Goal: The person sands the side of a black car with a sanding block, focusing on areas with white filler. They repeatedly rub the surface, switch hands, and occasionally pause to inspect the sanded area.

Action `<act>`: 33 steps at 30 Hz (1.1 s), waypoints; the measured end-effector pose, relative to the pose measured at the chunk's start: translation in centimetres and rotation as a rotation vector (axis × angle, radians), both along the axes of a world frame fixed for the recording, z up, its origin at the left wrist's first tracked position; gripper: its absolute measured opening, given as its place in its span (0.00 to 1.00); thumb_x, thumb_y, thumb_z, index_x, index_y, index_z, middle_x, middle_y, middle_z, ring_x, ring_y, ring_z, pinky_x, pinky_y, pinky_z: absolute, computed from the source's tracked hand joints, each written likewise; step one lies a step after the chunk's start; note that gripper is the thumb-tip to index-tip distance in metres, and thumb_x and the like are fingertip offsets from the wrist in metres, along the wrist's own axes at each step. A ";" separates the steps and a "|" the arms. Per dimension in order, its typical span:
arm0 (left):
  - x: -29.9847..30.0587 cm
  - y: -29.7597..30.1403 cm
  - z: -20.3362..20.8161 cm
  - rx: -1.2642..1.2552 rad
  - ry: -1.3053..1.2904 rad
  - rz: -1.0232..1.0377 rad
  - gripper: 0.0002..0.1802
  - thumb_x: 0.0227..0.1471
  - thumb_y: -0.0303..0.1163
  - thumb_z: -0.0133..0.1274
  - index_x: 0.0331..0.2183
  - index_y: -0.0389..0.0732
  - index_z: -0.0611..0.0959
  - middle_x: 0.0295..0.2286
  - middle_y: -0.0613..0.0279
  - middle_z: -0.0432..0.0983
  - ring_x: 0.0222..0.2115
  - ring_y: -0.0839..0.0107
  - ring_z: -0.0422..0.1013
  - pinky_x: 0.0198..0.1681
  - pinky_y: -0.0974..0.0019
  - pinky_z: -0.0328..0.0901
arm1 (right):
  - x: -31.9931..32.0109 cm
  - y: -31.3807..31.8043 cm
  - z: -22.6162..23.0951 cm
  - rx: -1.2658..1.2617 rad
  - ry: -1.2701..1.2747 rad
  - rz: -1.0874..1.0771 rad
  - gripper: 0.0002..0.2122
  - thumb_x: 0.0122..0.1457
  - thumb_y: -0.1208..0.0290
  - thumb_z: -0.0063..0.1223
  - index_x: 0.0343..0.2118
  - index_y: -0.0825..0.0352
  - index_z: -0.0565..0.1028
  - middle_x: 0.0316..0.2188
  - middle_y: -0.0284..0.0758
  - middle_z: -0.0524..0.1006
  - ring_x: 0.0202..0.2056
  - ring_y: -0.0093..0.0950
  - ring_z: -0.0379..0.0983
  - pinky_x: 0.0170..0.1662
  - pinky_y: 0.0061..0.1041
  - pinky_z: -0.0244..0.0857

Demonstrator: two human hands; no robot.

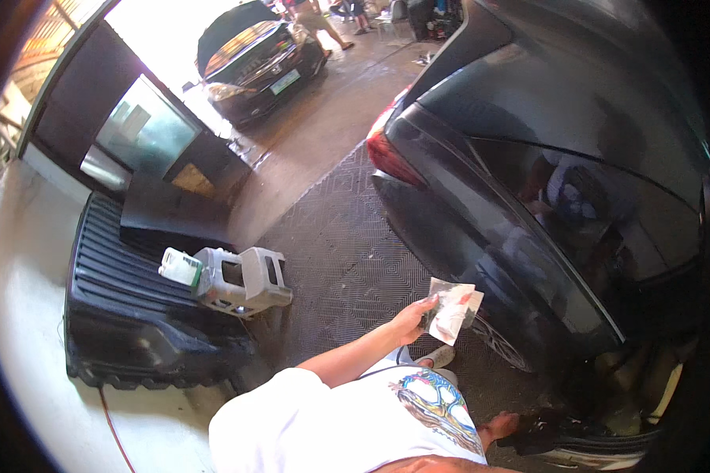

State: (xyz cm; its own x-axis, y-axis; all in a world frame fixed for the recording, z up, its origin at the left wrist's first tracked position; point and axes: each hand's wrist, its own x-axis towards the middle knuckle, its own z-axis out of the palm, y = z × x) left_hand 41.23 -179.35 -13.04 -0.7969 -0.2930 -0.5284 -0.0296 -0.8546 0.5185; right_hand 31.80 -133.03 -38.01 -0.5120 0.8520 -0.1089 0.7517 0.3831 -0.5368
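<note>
My left hand (409, 318) reaches out in front of my body, its fingers closed on a folded whitish sheet (448, 317) with reddish smudges and a darker part along its edge. I cannot tell whether it is paper or cloth. The sheet is held near the lower side of a glossy dark car (481, 213), apart from the panel as far as I can see. Lower down, my right hand (500, 426) is beside the car's dark lower area. Its fingers are small and shadowed, so whether it holds anything is unclear.
A grey plastic step stool (248, 276) carries a white and green container (181, 268). Behind it, a ribbed black truck-bed liner (126, 292) leans by the wall. Dark patterned matting (331, 252) covers the floor. Another dark car (252, 67) with its hood raised and people stand farther off.
</note>
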 end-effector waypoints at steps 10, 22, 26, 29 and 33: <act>0.2 -2.9 -0.8 0.020 0.024 -0.108 0.24 0.69 0.49 0.47 0.54 0.39 0.76 0.48 0.61 0.80 0.48 0.69 0.77 0.54 0.59 0.73 | 1.9 10.5 0.3 0.300 0.550 0.037 0.64 0.04 0.38 0.79 0.63 0.41 0.73 0.66 0.44 0.65 0.65 0.54 0.58 0.66 0.63 0.48; 6.5 -6.3 1.8 -0.009 -0.018 0.012 0.23 0.70 0.46 0.47 0.56 0.39 0.76 0.49 0.60 0.79 0.50 0.67 0.77 0.56 0.57 0.72 | -11.2 -3.9 18.7 0.560 -0.031 0.398 0.62 0.53 0.44 0.67 0.68 0.89 0.36 0.67 0.72 0.49 0.70 0.57 0.51 0.67 0.47 0.58; 6.9 -5.9 3.1 0.026 -0.025 0.047 0.23 0.70 0.46 0.47 0.55 0.39 0.76 0.49 0.60 0.79 0.51 0.68 0.76 0.57 0.56 0.70 | -14.3 2.2 13.7 0.740 -0.004 0.451 0.59 0.55 0.46 0.65 0.67 0.91 0.39 0.67 0.73 0.49 0.70 0.57 0.51 0.66 0.49 0.58; 5.6 -5.9 0.5 0.043 0.015 0.050 0.24 0.69 0.47 0.49 0.55 0.40 0.77 0.50 0.60 0.78 0.50 0.66 0.74 0.58 0.56 0.68 | -14.7 5.0 11.9 0.739 -0.299 0.647 0.57 0.57 0.46 0.64 0.66 0.92 0.41 0.68 0.73 0.47 0.71 0.58 0.48 0.71 0.48 0.48; 5.2 -4.5 1.3 0.065 -0.023 0.109 0.28 0.66 0.48 0.52 0.57 0.37 0.74 0.53 0.56 0.76 0.56 0.62 0.71 0.63 0.50 0.64 | -10.5 -4.7 19.9 0.261 0.038 0.702 0.58 0.56 0.44 0.65 0.68 0.88 0.41 0.71 0.67 0.37 0.74 0.54 0.28 0.75 0.44 0.25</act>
State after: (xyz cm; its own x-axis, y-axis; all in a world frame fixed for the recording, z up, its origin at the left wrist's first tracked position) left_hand 46.44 -183.83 -11.69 -0.7493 -0.3419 -0.5671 0.0544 -0.8853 0.4619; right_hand 21.30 -137.68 -18.14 -0.9441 0.3196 0.0809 0.2664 0.8841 -0.3839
